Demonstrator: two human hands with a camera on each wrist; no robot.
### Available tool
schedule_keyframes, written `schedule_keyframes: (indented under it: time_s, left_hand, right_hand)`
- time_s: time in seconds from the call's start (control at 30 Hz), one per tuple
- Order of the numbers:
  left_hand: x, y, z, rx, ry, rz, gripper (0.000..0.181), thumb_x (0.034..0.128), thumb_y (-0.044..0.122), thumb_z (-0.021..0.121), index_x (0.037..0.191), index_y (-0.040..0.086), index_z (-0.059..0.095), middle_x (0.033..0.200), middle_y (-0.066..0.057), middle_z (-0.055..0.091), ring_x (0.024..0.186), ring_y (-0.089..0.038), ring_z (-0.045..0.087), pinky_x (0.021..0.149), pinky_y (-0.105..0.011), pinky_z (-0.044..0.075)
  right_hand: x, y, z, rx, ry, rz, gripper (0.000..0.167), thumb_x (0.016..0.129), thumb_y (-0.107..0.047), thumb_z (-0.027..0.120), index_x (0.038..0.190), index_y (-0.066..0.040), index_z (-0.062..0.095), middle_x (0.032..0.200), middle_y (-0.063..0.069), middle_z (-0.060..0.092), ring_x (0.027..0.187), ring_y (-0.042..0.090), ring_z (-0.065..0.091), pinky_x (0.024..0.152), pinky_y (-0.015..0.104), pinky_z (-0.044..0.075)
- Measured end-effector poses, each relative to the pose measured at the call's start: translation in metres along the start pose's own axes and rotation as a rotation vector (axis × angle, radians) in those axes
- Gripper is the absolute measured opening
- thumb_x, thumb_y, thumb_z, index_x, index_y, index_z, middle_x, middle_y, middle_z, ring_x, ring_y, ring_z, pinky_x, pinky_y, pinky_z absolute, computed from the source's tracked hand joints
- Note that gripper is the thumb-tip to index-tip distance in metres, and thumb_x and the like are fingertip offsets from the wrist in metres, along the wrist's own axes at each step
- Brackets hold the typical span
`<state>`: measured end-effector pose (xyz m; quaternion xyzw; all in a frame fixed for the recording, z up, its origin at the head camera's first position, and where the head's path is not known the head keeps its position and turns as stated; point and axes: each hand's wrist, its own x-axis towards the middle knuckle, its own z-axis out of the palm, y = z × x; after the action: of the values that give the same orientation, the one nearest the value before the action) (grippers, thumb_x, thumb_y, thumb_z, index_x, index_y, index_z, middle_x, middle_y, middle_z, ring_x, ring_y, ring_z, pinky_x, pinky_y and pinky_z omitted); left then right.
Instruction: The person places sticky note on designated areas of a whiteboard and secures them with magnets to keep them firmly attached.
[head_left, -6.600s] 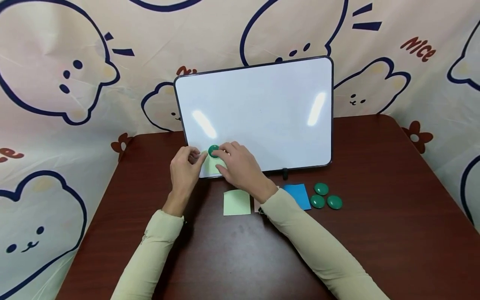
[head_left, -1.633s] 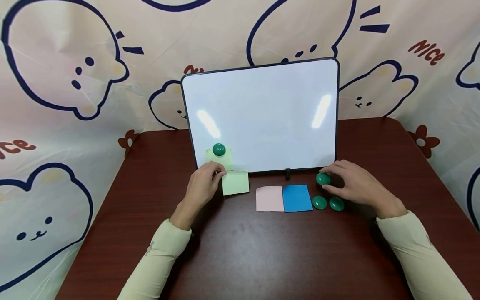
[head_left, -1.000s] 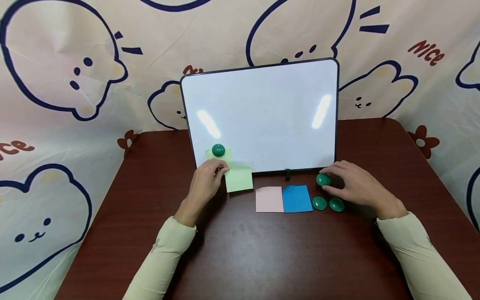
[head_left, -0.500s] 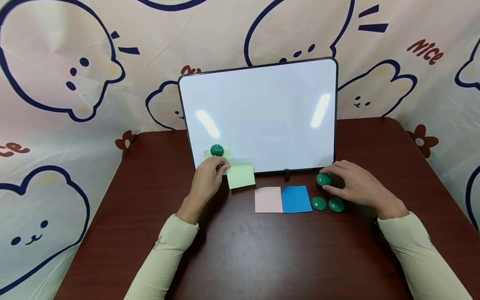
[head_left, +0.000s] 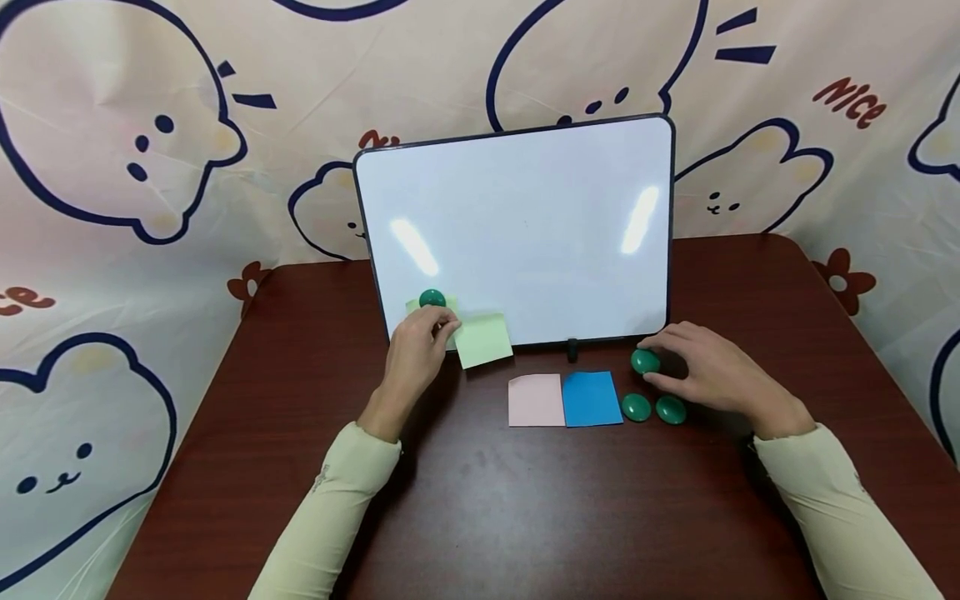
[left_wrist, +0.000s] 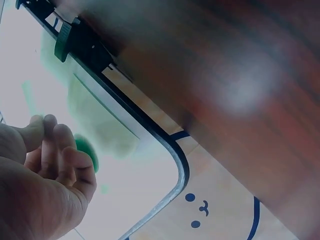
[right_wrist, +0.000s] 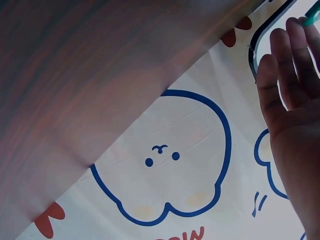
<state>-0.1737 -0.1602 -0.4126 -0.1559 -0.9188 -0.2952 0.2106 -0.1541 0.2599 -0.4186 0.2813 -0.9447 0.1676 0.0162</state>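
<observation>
Holds a square pale green paper note (head_left: pixel 483 342) by the upper-left corner in the left hand (head_left: pixel 414 350), with thumb and fingers pinched narrow. Hangs in front of the lower-left part of a white rectangular dark-framed board (head_left: pixel 540 225), overlapping its bottom edge. Cannot tell contact from a slight gap there.

Turns, by judgement, on the lie of the held note against the board. With noon toward the back wall in the head view, points away from the left hand at about three o'clock. Has no clear long axis, being about square; slants slightly anticlockwise, with a lower edge rising from between eight and nine toward between two and three. Lies far nearer the left hand than the right hand (head_left: pixel 712 375); from there, at about nine, well apart.

Grips a round glossy green domed disc (head_left: pixel 645 361) between thumb and fingers in the right hand, at about three from the held note. Shows no long axis on the disc either. Cannot tell resting on the table (head_left: pixel 487 517) from slightly lifted.

At about ten from the held note, shows another pale green note (head_left: pixel 452 302) under a green disc on the board (head_left: pixel 432 297), partly behind the left hand. Between four and five, shows a square pink paper note (head_left: pixel 536 402); at about four, a square blue one (head_left: pixel 592 400).
</observation>
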Motion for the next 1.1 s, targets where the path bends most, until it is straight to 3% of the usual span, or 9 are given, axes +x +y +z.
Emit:
schedule_keyframes:
  time_s: [0.33, 0.6, 0.87, 1.1]
  left_hand:
    - [0.006, 0.006, 0.008, 0.053, 0.009, 0.031, 0.013, 0.0942, 0.017, 0.068, 0.096, 0.005, 0.071, 0.091, -0.011, 0.070, 0.082, -0.024, 0.066, 0.069, -0.035, 0.055]
    - [0.010, 0.007, 0.013, 0.040, 0.032, 0.069, 0.012, 0.0935, 0.016, 0.068, 0.096, 0.005, 0.072, 0.091, -0.011, 0.070, 0.084, -0.024, 0.066, 0.070, -0.034, 0.056]
    - [0.016, 0.007, 0.016, 0.012, 0.038, 0.030, 0.012, 0.0950, 0.015, 0.067, 0.097, 0.004, 0.072, 0.094, -0.013, 0.070, 0.084, -0.025, 0.067, 0.071, -0.035, 0.057]
    - [0.020, 0.007, 0.018, -0.008, 0.082, -0.006, 0.010, 0.0938, 0.014, 0.070, 0.094, 0.005, 0.073, 0.090, -0.011, 0.071, 0.077, -0.022, 0.067, 0.064, -0.034, 0.055]
  right_hand:
    - [0.000, 0.001, 0.000, 0.009, -0.006, 0.005, 0.039, 0.089, -0.032, 0.075, 0.123, -0.016, 0.068, 0.116, 0.003, 0.068, 0.106, 0.021, 0.058, 0.091, 0.051, 0.052]
    - [0.000, 0.002, -0.001, 0.014, -0.013, 0.018, 0.038, 0.089, -0.032, 0.075, 0.123, -0.016, 0.068, 0.116, 0.004, 0.068, 0.107, 0.022, 0.058, 0.092, 0.052, 0.051]
    - [-0.001, 0.002, -0.001, 0.017, -0.014, 0.025, 0.038, 0.089, -0.034, 0.074, 0.123, -0.017, 0.068, 0.116, 0.003, 0.068, 0.107, 0.021, 0.058, 0.092, 0.051, 0.051]
    - [0.000, 0.002, -0.001, 0.011, -0.015, 0.020, 0.038, 0.089, -0.032, 0.074, 0.122, -0.016, 0.069, 0.115, 0.003, 0.068, 0.107, 0.022, 0.058, 0.093, 0.052, 0.051]
